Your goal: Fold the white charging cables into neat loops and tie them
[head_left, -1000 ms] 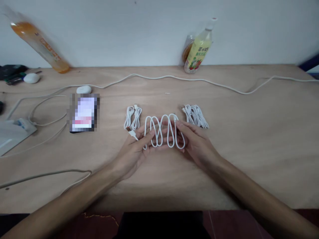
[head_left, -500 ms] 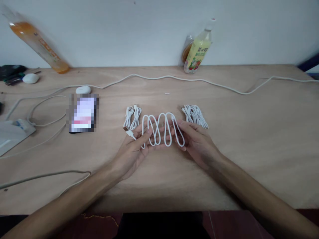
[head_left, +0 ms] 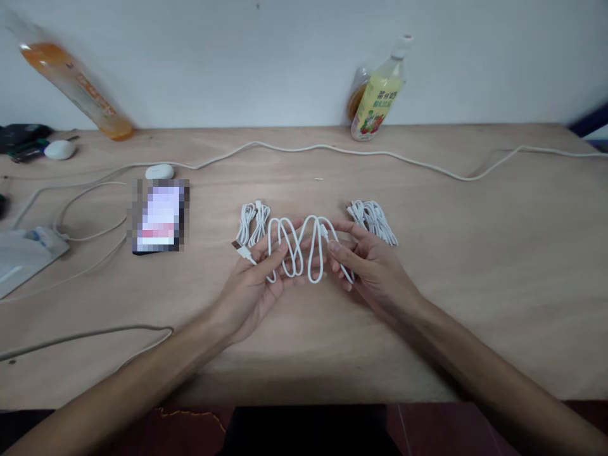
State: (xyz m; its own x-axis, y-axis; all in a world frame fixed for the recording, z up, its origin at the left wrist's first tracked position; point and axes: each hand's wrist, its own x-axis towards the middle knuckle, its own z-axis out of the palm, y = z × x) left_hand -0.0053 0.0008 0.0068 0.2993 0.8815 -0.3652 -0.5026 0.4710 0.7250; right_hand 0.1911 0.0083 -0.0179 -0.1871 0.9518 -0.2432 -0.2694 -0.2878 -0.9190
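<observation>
White cable looped; between left fingers, right fingers

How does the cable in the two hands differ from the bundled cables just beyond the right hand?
The held cable is spread in loose, open loops, while the bundled cables are gathered tightly together. The held cable is between the left hand and right hand; the bundled cables lie on the table. Both are white.
</observation>
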